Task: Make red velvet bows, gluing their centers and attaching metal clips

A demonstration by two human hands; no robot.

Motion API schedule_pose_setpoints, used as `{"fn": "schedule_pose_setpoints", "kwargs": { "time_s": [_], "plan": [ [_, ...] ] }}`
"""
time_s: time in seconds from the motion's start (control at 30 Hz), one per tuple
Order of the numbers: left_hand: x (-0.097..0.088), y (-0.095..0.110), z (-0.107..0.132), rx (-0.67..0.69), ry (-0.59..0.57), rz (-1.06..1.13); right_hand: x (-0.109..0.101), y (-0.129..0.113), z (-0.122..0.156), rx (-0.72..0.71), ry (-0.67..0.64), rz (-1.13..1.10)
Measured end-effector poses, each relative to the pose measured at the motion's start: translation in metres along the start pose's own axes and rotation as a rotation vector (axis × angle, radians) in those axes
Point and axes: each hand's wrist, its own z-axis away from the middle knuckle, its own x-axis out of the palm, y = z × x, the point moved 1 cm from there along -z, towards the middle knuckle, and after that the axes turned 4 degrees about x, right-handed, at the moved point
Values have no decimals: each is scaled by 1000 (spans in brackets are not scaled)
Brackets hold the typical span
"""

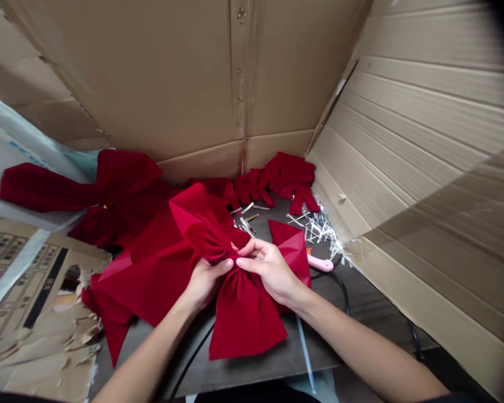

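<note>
A large red velvet bow [247, 324] is between my hands, its cloth gathered into folds at the middle. My left hand [208, 280] grips the gathered centre from the left, thumb on top. From the right, my right hand [269, 266] pinches the same centre with thumb and fingertips; whether a small tie lies between them cannot be seen. More red fabric [147, 274] spreads beneath and left of my hands. A finished-looking large red bow [126, 184] rests behind it on the left.
Small red bows [285, 176] are piled at the back, by scattered silver twist ties [319, 224]. A pink handle [320, 263], a black cable [342, 285] and a clear stick [306, 352] lie right of the bow. Cardboard walls [172, 73] enclose the dark table [373, 302]; torn cardboard [37, 336] stands left.
</note>
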Motion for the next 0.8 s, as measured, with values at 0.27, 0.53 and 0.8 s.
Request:
{"fn": "schedule_pose_setpoints", "kwargs": {
  "time_s": [0.27,0.53,0.8],
  "plan": [
    [-5,4,3,24,-66,140,-2,-28,10,-210,-102,364],
    [-14,13,3,112,-152,179,-65,-75,46,-611,218,982],
    [-3,13,7,147,-202,153,0,-42,50,-441,-235,1169]
  ]
}}
